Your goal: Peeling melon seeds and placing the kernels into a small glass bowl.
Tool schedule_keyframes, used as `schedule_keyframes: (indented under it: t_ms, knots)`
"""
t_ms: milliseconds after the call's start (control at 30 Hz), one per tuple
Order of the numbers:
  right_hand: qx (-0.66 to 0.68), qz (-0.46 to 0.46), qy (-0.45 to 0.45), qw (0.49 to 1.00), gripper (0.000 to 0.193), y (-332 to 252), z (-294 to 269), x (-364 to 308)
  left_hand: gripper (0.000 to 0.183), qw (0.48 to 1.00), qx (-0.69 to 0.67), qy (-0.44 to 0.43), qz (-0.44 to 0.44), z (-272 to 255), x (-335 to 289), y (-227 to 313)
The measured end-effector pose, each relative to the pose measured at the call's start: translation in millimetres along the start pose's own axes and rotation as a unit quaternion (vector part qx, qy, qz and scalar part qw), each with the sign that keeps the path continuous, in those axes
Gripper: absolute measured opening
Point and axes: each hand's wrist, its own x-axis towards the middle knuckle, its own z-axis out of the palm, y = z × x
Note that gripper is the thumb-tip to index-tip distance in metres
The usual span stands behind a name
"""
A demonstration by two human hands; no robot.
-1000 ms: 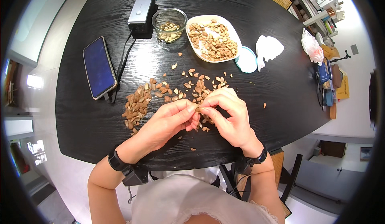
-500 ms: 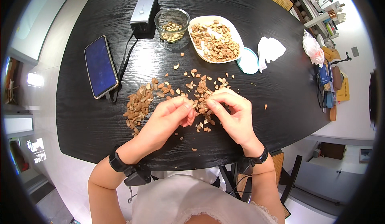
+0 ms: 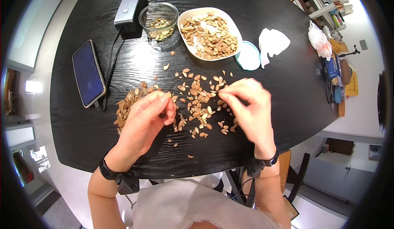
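Note:
My left hand is closed in a pinch beside a pile of brown seeds or shells, with a small tan seed at its thumb and fingertips. Over the right side of a scattered heap of brown seeds and shell pieces, my right hand also pinches thumb against fingers. Whatever lies between those fingertips is too small to make out. Beyond the hands stand a glass bowl holding pale green kernels and a white dish filled with brown-shelled seeds.
A phone lies at the left, its cable running to a grey box-shaped device. Right of the dish are a round lid with a teal rim and a crumpled white tissue. Bags and boxes stand past the table's right edge.
My hands have come apart: the left has moved left toward the pile, the right has moved right. More of the scattered heap between them shows. The view has shifted a little.

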Motion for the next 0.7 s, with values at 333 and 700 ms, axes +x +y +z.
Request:
schedule_keyframes:
  t_ms: [333,700]
  knots:
    - [-0.113,-0.052,0.016,0.992,0.008,28,16,6,0.034,0.999,0.0,-0.031,-0.023,-1,-3,0]
    - [0.064,0.098,0.032,0.993,0.012,38,-7,6,0.029,0.997,-0.037,-0.064,-0.017,-8,-2,-4]
